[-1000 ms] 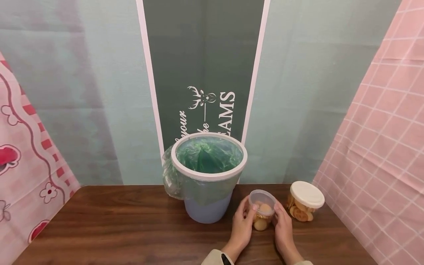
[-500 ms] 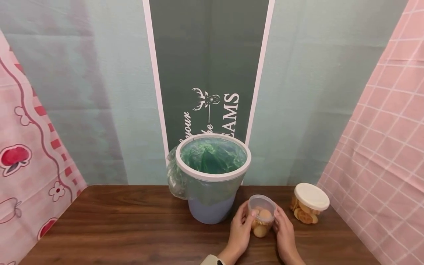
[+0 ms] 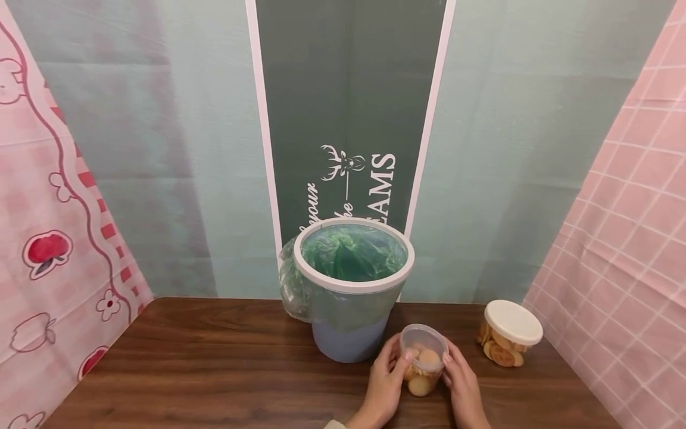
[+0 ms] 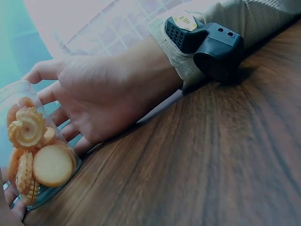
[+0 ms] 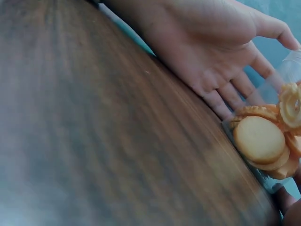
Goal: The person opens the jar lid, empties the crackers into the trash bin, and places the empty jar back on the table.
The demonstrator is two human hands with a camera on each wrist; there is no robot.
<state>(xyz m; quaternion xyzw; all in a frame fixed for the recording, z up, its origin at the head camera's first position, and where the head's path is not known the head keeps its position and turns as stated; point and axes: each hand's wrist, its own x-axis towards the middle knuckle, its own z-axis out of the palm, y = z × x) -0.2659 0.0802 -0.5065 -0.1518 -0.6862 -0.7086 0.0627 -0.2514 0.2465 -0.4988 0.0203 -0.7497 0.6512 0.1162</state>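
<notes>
A clear plastic tub of cookies stands on the table in front of me, also seen close up in both wrist views. Around its left side my left hand holds it, thumb near the rim. My right hand grips the opposite side with its fingers along the wall. Pale round cookies and ridged, swirled ones show through the plastic. No white lid sits on this tub; whether its top has a clear cover I cannot tell. Each wrist view shows mainly the opposite hand's palm.
Behind and left of the tub stands a blue waste bin with a white rim and a green bag liner. A second cookie tub with a white lid stands to the right. Cloths hang around the wooden table.
Both hands have brought the cookie tub a little nearer to me and slightly leftward relative to the bin. The head view has turned left, so the surroundings shift right. Both hands keep their hold.
</notes>
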